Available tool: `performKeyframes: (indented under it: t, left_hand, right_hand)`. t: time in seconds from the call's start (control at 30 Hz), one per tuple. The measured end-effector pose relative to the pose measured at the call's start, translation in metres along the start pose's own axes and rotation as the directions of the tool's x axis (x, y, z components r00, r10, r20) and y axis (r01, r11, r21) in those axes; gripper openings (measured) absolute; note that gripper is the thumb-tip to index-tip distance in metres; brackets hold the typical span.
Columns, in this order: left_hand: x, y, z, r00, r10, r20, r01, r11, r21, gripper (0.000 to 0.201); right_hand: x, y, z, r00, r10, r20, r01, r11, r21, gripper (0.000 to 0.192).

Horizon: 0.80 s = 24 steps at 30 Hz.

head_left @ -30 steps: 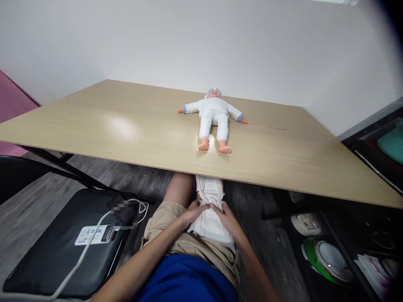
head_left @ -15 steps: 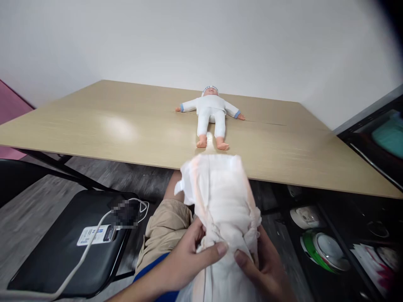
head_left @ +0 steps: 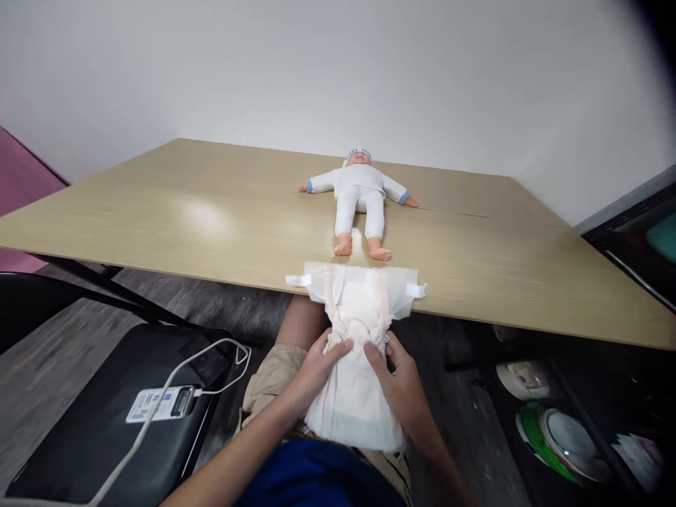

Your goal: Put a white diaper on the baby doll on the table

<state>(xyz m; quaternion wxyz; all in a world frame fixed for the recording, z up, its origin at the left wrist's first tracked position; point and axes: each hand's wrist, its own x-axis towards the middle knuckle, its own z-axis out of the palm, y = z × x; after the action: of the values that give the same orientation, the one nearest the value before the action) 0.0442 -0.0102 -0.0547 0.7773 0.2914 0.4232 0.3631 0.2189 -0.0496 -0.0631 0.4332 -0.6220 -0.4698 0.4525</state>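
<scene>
A white diaper [head_left: 359, 303] is spread open between my hands, its far end at the table's front edge and its near end over my lap. Its side tabs stick out to the left and right. My left hand [head_left: 322, 362] grips the left edge at the narrow middle, thumb on top and fingers underneath. On the opposite edge my right hand [head_left: 393, 373] holds it the same way. Beyond the diaper a baby doll [head_left: 360, 186] in white clothes and a cap lies on its back, arms spread, feet toward me.
The wooden table [head_left: 237, 232] reaches back to a white wall. At the left stands a black chair [head_left: 105, 436] with a phone [head_left: 205, 362], a white cable [head_left: 142, 429] and a card on it. A dark shelf with a green-rimmed item [head_left: 543, 436] is at the lower right.
The diaper has moved away from me and down, from a raised, bunched pose to a flatter one with both side tabs spread. Both hands keep hold of its middle.
</scene>
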Motion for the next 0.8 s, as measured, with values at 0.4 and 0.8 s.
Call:
performKeyframes:
  t: [0.4, 0.8]
  left_hand:
    - [-0.001, -0.02, -0.011, 1.0, -0.008, 0.011, 0.007, 0.996, 0.087, 0.067]
    - [-0.019, 0.034, -0.031, 0.99, 0.094, 0.106, -0.141, 0.617, 0.774, 0.055]
  right_hand:
    - [0.016, -0.009, -0.013, 0.767, -0.61, -0.197, 0.387, 0.685, -0.617, 0.034]
    - [0.123, -0.038, 0.017, 0.841, -0.45, 0.3, 0.507, 0.463, -0.727, 0.065]
